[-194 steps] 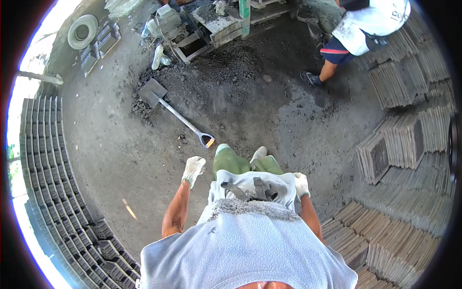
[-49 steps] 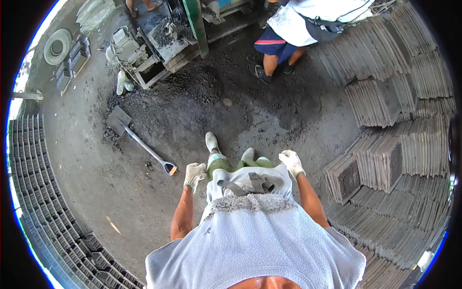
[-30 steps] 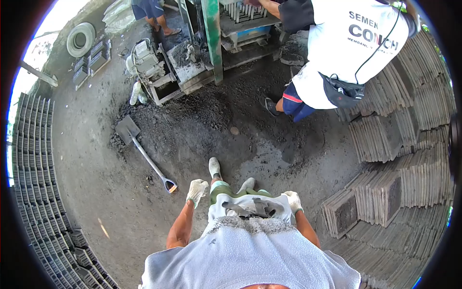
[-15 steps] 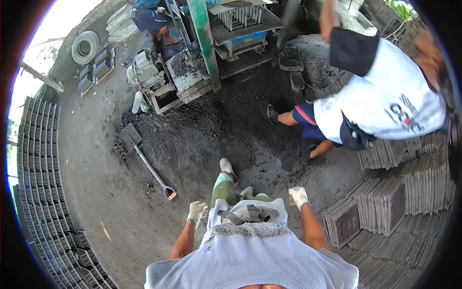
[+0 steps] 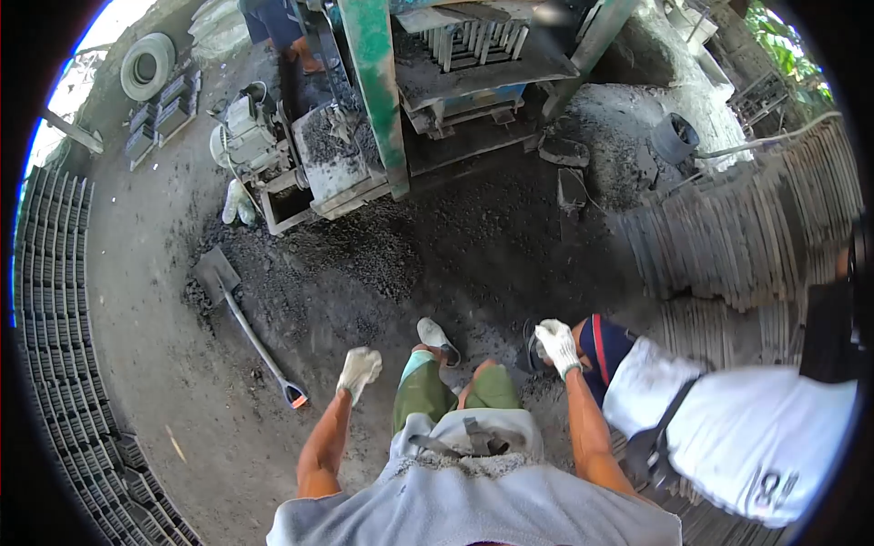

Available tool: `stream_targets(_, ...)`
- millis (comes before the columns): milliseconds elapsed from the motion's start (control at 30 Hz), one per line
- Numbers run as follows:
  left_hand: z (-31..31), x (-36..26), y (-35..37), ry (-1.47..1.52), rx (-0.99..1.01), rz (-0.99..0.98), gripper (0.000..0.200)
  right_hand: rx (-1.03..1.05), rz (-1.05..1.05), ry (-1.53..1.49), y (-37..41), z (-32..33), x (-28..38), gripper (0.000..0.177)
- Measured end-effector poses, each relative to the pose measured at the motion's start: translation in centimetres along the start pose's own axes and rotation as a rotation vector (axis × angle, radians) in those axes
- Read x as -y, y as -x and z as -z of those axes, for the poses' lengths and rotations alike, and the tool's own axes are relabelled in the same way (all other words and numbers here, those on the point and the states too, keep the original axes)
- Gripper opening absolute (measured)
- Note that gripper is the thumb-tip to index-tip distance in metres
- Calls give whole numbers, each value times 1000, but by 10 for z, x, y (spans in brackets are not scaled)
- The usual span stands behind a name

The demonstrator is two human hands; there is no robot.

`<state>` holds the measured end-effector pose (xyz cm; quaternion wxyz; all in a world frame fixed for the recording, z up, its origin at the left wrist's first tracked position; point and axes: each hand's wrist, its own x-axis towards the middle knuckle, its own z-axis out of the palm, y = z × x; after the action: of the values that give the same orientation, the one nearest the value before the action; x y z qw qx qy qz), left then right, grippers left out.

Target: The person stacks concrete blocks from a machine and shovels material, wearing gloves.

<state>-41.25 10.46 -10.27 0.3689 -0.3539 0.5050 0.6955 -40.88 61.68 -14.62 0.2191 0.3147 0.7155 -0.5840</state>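
Observation:
My left hand [image 5: 360, 371], in a white work glove, hangs over the floor beside my left thigh. Its fingers are curled together and nothing shows in them. My right hand [image 5: 557, 346], gloved as well, is held in a loose fist without anything visible in it. In the view it overlaps the dark shorts [image 5: 604, 350] of a person close on my right. A shovel [image 5: 250, 328] lies on the floor to the left, its blade on dark grit and its handle toward me; my left hand is the nearer one to it.
Ahead stands a block-making machine with a green post [image 5: 375, 91] and a metal hopper [image 5: 337, 150]. Stacked boards [image 5: 728, 237] line the right side, racks of stacked blocks [image 5: 59, 300] the left. A bucket [image 5: 675, 136] and a tire [image 5: 147, 68] are farther back. Another person [image 5: 278, 32] stands behind the machine.
I have come closer to the machine, and both my hands have risen forward. The person in the white shirt has moved from ahead on the right to close beside me.

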Motion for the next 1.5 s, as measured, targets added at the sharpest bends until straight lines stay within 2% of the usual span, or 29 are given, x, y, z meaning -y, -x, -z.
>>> stream_targets(67,-2,-38,-80,-167,-50,-81,25,-68,-28,148,-17,1,-19,15)
stream_targets(133,-63,-112,-98,-514,-192,-311,25,-152,18,246,-40,0,-68,20)
stream_targets(200,-78,-154,-153,-528,-165,-435,24,-63,-101,488,-48,0,-55,39)
stream_targets(333,-118,-241,-277,-283,-74,-508,28,-94,-253,239,-160,9,-141,36)
stream_targets(367,-128,-265,-308,-305,-116,-526,29,-15,105,581,-212,27,-154,33)
stream_targets(400,-140,-286,-338,-327,-158,-545,32,33,480,1174,-276,46,-164,31)
stream_targets(433,-148,-301,-372,-425,-266,-688,36,-122,295,526,-301,43,-90,32)
stream_targets(467,-159,-317,-407,-517,-378,-838,42,-141,324,502,-360,53,-50,33)
stream_targets(500,-172,-336,-436,-561,-458,-925,45,-173,544,741,-429,66,-17,12)
stream_targets(533,-188,-358,-456,-604,-540,-1011,49,-224,277,185,-438,52,98,22)
stream_targets(567,-203,-376,-472,-646,-628,-1090,53,-190,258,118,-497,64,141,36)
stream_targets(600,-218,-394,-486,-676,-730,-1087,54,-226,230,81,-532,65,197,41)
stream_targets(633,-229,-415,-499,-621,-772,-1039,55,-425,622,359,-617,79,205,55)
stream_targets(700,-235,-454,-545,-483,-855,-984,55,-396,655,387,-656,72,301,65)
stream_targets(767,-228,-496,-580,-484,-881,-1046,56,-411,793,488,-722,73,363,65)
stream_targets(867,-207,-558,-651,-527,-962,-996,53,-366,793,517,-801,63,426,62)
stream_targets(900,-215,-564,-653,-501,-967,-1007,52,-326,781,552,-804,53,446,68)
stream_targets(933,-232,-569,-643,-475,-972,-1019,51,-354,872,689,-815,46,464,53)
stream_targets(1000,-236,-574,-654,-380,-960,-1004,51,-427,1189,1232,-910,50,480,35)
stream_targets(1033,-230,-579,-671,-306,-944,-985,51,-429,1272,1474,-890,44,484,34)
stream_targets(1067,-214,-582,-690,-421,-987,-991,49,-441,1377,1700,-866,36,489,38)
stream_targets(1133,-179,-588,-733,-737,-1080,-1050,47,-620,1236,2597,-890,26,485,44)
stream_targets(1167,-159,-591,-757,-934,-1138,-1107,46,-649,1112,2778,-888,29,474,47)
stream_targets(1200,-184,-575,-725,-786,-1061,-976,47,-657,984,2956,-886,32,464,50)
stream_targets(1233,-210,-559,-690,-639,-1003,-840,48,-604,907,2844,-875,34,446,51)
stream_targets(1333,-240,-509,-637,-605,-1041,-773,49,-324,727,2483,-805,43,413,49)
stream_targets(1367,-238,-491,-639,-555,-1029,-816,49,-253,670,2331,-784,53,404,49)
stream_targets(1433,-236,-446,-633,-410,-973,-865,49,-149,707,2151,-883,86,344,47)
stream_targets(1500,-243,-397,-601,-298,-784,-870,50,-113,665,1512,-798,113,327,41)
